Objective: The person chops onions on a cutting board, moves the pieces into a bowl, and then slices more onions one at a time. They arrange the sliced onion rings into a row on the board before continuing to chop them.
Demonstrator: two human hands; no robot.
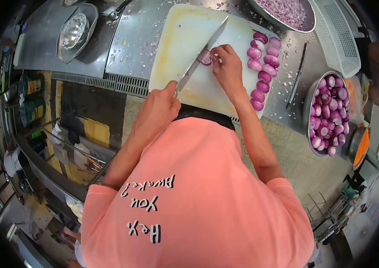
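My left hand (164, 102) is wrapped round the handle of a long kitchen knife (198, 59). Its blade slants up and to the right across a white cutting board (185, 27). Against the blade sits a small cut piece of red onion (206, 58), pinched at its right side by the fingers of my right hand (228, 67). On the board's right side, peeled red onions (263, 76) lie in two rows, close to my right wrist.
A metal bowl (313, 96) heaped with peeled red onions stands at right. Chopped onion fills another bowl (283, 11) at top, beside a white plastic basket (339, 40). A dark, thin tool (297, 75) lies on the counter. At upper left sits a metal dish (75, 33).
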